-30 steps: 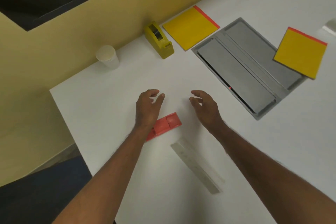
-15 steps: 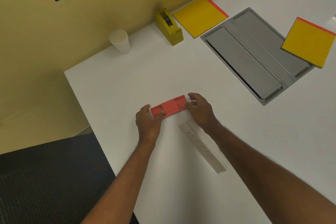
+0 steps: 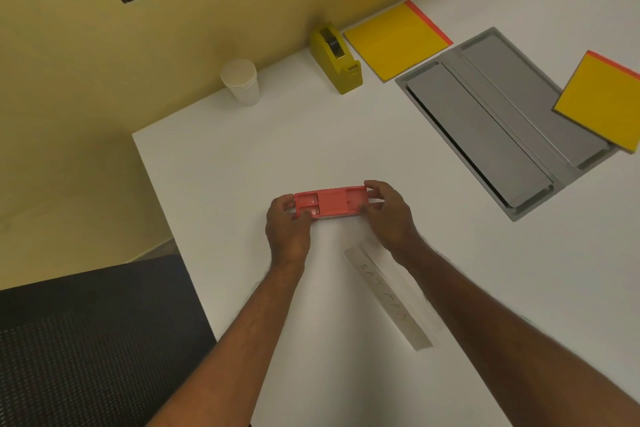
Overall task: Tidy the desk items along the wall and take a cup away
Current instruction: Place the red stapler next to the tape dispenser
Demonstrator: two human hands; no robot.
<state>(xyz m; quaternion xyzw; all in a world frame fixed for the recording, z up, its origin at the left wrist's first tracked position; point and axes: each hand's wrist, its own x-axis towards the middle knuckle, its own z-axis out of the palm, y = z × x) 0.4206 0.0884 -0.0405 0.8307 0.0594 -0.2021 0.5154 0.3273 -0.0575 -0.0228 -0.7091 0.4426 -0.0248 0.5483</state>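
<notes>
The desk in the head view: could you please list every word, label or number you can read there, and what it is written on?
"BATMAN", handwritten along the clear ruler lying on the desk.
The red tray, tape dispenser, paper cups and both yellow pads show no readable text.

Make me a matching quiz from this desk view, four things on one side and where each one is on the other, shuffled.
Things:
1. red tray
2. cups
3. tape dispenser
4. ruler

Places:
A. by the wall, beside a yellow pad
B. held at both ends by the left hand and right hand
C. flat on the desk, partly under the right forearm
D. alone by the wall, near the desk's left corner

Pairs: 1-B, 2-D, 3-A, 4-C
</notes>
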